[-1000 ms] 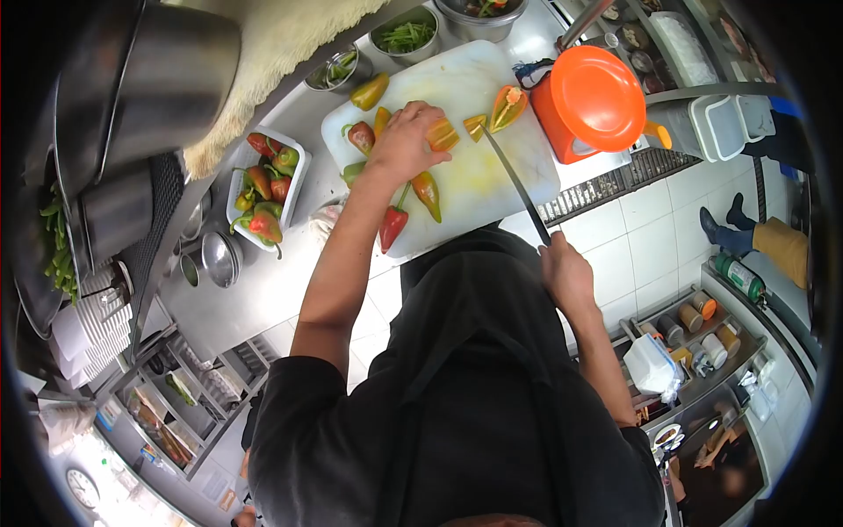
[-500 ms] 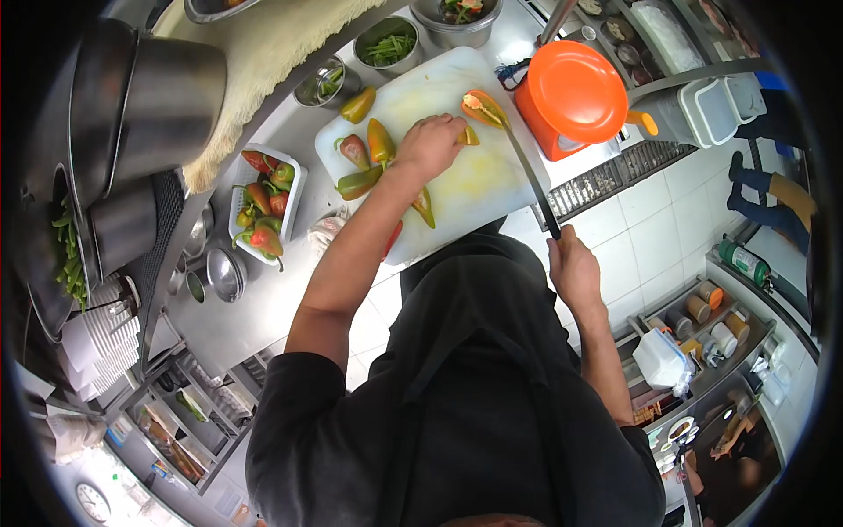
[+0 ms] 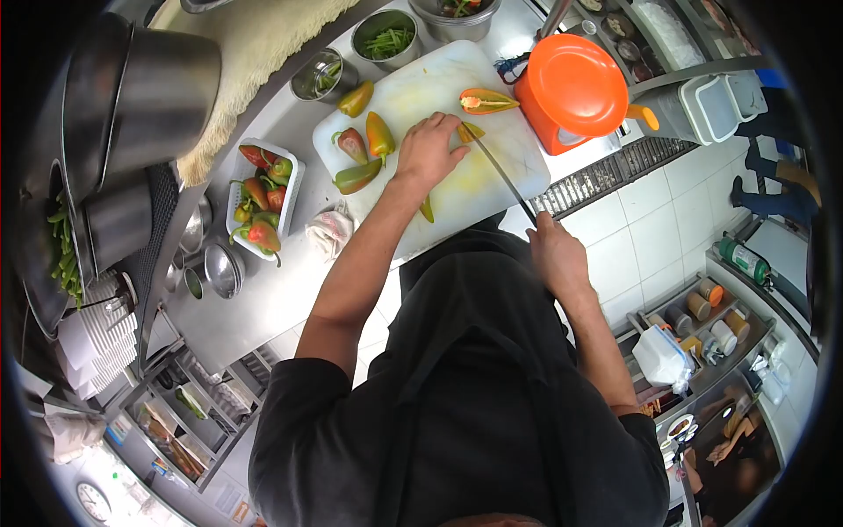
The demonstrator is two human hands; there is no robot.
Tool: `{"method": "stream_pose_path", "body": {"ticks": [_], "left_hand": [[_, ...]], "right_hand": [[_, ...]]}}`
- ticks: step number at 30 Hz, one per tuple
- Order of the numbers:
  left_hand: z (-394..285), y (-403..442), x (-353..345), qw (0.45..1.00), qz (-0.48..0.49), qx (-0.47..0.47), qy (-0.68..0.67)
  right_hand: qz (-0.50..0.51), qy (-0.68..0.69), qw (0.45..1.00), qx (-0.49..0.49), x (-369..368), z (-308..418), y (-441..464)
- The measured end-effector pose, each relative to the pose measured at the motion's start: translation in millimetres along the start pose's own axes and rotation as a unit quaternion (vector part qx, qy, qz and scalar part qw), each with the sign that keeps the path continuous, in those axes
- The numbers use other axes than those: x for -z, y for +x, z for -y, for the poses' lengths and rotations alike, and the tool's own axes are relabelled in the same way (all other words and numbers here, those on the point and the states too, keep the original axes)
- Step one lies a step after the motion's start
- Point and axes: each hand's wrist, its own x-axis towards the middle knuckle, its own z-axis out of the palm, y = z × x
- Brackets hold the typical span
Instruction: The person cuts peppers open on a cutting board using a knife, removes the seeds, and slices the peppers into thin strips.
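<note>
My right hand [image 3: 559,255] is wrapped around the dark handle of a long knife [image 3: 502,173]. The blade slants across a white cutting board [image 3: 492,198], its tip by a yellowish-orange pepper piece [image 3: 474,133]. Fingers of my left hand [image 3: 430,151] press that piece against the board, partly covering it. Beyond it lies a halved pepper [image 3: 488,101], cut side up, with pale seeds showing. Left of my left hand are several whole peppers, including a yellow-orange one [image 3: 379,134] and a green one [image 3: 357,177]. Another pepper [image 3: 428,209] is partly hidden under my left wrist.
A white basket of peppers [image 3: 294,189] and a crumpled cloth [image 3: 330,231] sit left of the board. Metal containers, one with cut green vegetables [image 3: 387,44], line its far side. An orange lidded bucket [image 3: 571,97] stands at its right. Another person's legs [image 3: 777,180] show far right.
The knife has swung left, from the halved pepper to the piece under my left hand. The halved pepper has turned and lies flatter. My right hand has shifted left and slightly up.
</note>
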Motion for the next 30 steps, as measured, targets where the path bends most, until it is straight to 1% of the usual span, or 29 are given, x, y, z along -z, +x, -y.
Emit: {"method": "stream_pose_path", "body": {"ticks": [2,5,8,14,16,20,23,26,30], "left_hand": [[0.3,-0.1,0.6,1.000,0.003,-0.001,0.006],[-1.4,0.6,-1.0,1.000,0.001,0.001,0.019],[1.2,1.2,-4.3,1.000,-0.008,-0.002,0.023],[6.0,-0.5,-13.5,0.998,-0.051,-0.016,0.015],[5.7,-0.1,-15.0,0.997,-0.068,-0.020,0.013],[4.6,0.0,-11.4,0.998,-0.052,-0.023,0.022],[9.0,0.0,-11.2,0.999,-0.033,-0.024,0.019],[14.3,-1.1,-7.8,1.000,-0.016,-0.004,0.019],[6.2,-1.2,-3.8,1.000,-0.003,0.011,0.011]], "right_hand": [[0.021,0.008,0.999,-0.022,5.5,5.2,0.8],[0.002,-0.017,1.000,0.002,-2.5,1.4,0.6],[0.038,0.005,0.999,-0.031,4.2,9.1,2.1],[0.053,-0.040,0.997,-0.030,-8.2,8.4,13.2],[0.045,-0.026,0.999,-0.015,-18.1,4.4,21.2],[0.046,-0.022,0.999,0.001,-17.2,-0.9,29.5],[0.035,-0.005,0.999,-0.003,-17.3,-8.1,30.7],[-0.017,0.043,0.999,0.015,-10.7,-15.9,15.8],[0.027,0.119,0.991,-0.060,3.9,-31.2,-14.8]]}}
